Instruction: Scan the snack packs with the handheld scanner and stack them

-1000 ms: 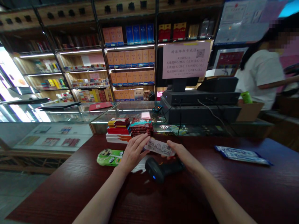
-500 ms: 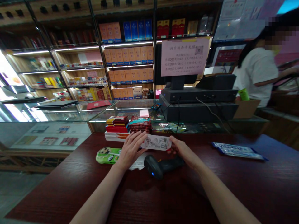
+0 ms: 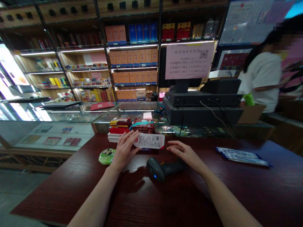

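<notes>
My left hand (image 3: 123, 151) is closed on the left end of a flat white package (image 3: 150, 141) with printed text, a barcode and red at its edges. The package is tilted so its printed side faces me. My right hand (image 3: 186, 154) is off to the right of it, fingers apart and holding nothing. Below the package, a black barcode scanner (image 3: 157, 168) with a blue light lies on the dark wooden table (image 3: 132, 201). Partly covered by my left hand is a green panda-patterned item (image 3: 105, 156).
Behind my left hand stand a stack of red and yellow packs (image 3: 120, 126) and some brown-red packets (image 3: 143, 125). Blue-and-white packets (image 3: 243, 156) lie at the right. Past the table are a glass counter (image 3: 127, 107) and a monitor (image 3: 163, 72). A person in a white shirt (image 3: 264, 78) is at the right.
My right hand has let go of the package's right end and opened beside it. My left hand has moved slightly left with the package, covering more of the green item.
</notes>
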Demonstrator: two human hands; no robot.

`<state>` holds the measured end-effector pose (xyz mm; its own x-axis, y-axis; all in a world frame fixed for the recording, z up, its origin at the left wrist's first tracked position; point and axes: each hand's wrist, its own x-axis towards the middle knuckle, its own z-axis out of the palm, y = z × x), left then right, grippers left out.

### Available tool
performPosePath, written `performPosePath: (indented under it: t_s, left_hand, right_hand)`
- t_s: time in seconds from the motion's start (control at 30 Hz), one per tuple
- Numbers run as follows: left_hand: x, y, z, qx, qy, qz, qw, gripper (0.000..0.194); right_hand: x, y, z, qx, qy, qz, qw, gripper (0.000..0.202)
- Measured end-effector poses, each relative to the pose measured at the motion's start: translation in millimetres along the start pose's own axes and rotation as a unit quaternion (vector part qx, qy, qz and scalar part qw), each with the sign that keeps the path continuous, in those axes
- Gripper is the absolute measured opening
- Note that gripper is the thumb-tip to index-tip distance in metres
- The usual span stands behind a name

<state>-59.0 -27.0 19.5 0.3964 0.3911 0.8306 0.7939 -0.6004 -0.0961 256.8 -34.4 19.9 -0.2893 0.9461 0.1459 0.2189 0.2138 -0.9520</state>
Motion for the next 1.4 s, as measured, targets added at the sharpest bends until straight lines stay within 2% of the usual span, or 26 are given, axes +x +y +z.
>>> performPosePath:
  t_s: [0.1,0.2,0.33,0.43,0.7,0.87,1.13,1.27,1.4]
  left_hand:
    - [-3,-6,-2.5,0.01,0.009,-0.01,1.0,0.07]
    - [-5,-12,-3.0,0.015,0.017,-0.017,1.0,0.072]
    - [-6,-20,-3.8,0.025,0.022,-0.026,0.999,0.074]
    - [-8,-25,-5.0,0.031,0.027,-0.034,0.999,0.078]
    - [-10,-27,-5.3,0.027,0.013,-0.054,0.998,0.081]
    - [-10,-27,-5.7,0.028,0.021,-0.054,0.998,0.08]
    - [-11,-28,-4.0,0.032,0.018,-0.055,0.998,0.08]
    - [-12,-28,-3.0,0.033,0.016,-0.059,0.998,0.078]
    - [-13,-29,-2.8,0.034,0.011,-0.054,0.998,0.077]
  right_hand:
    - [-8,0,-5,-0.067,-0.073,-0.033,0.995,0.062]
    - [-14,2,-5,-0.177,-0.135,-0.05,0.974,0.077]
    - [-17,5,5,-0.284,-0.172,-0.04,0.943,0.093]
    - [-17,3,14,-0.326,-0.182,-0.066,0.925,0.092]
    - [-18,0,19,-0.349,-0.178,-0.086,0.916,0.067]
    - [-17,-2,16,-0.334,-0.154,-0.118,0.923,0.071]
    - [-13,1,-9,-0.237,-0.05,-0.131,0.961,0.074]
    - [-14,-2,-17,-0.204,-0.038,-0.122,0.971,0.078]
    - [-18,-12,-17,-0.187,-0.042,-0.119,0.974,0.078]
